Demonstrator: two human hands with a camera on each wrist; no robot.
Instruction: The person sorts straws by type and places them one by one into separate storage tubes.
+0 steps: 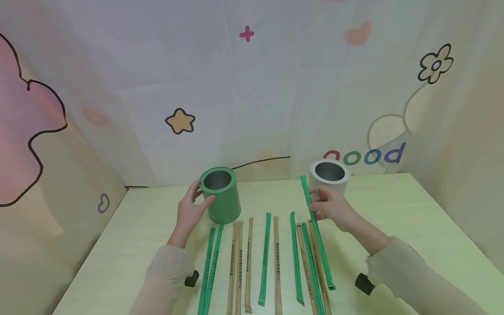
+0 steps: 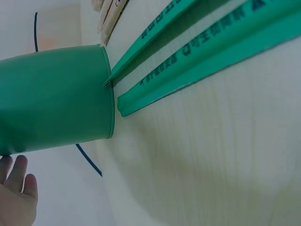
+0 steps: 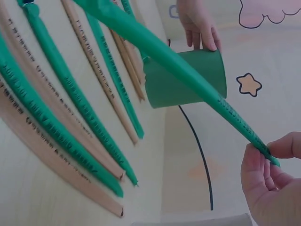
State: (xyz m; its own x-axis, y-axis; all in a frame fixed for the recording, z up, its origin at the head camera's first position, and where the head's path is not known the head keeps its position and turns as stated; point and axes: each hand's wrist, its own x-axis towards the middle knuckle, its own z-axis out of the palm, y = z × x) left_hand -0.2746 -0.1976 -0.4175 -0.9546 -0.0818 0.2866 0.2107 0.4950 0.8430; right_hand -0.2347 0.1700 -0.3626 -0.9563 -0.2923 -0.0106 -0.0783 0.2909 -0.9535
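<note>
In the head view my left hand (image 1: 191,210) holds the left side of a green can (image 1: 225,205), with the thumb on its front and the fingers by the rim. The can stands upright, its dark inside showing. My right hand (image 1: 330,204) pinches a green wrapped straw (image 1: 320,236) near its upper end, between thumb and fingertips. This straw slants down toward me over the right-hand group of straws. In the right wrist view the held straw (image 3: 188,70) crosses in front of the can. Behind my right hand stands a white can (image 1: 330,175), partly covered by it.
Several green straws (image 1: 265,258) and brown straws (image 1: 277,262) lie lengthwise on the pale table (image 1: 130,258), with printed wrappers. Two green ones (image 2: 202,61) lie close by the green can's base. A patterned curtain (image 1: 252,96) hangs behind the table.
</note>
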